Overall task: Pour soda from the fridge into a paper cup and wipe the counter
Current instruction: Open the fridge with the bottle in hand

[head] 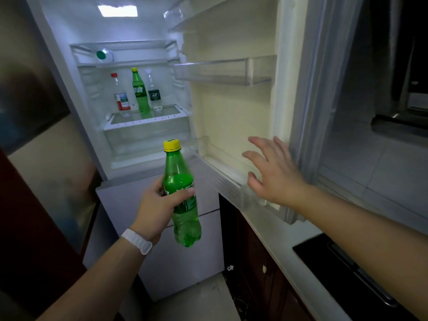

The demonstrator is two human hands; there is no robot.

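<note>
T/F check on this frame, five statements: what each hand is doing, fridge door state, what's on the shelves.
1. The left hand grips a green plastic soda bottle with a yellow cap. True.
2. The right hand holds a paper cup. False: it is open with fingers spread, at the inner side of the white fridge door, and holds nothing.
3. The fridge door is closed. False: it stands open, with the lit interior visible.
4. A second green bottle with a yellow cap stands on a fridge shelf between a clear red-capped bottle and a clear bottle with a dark label. True.
5. The held bottle has its cap off. False: the yellow cap is on.
</note>
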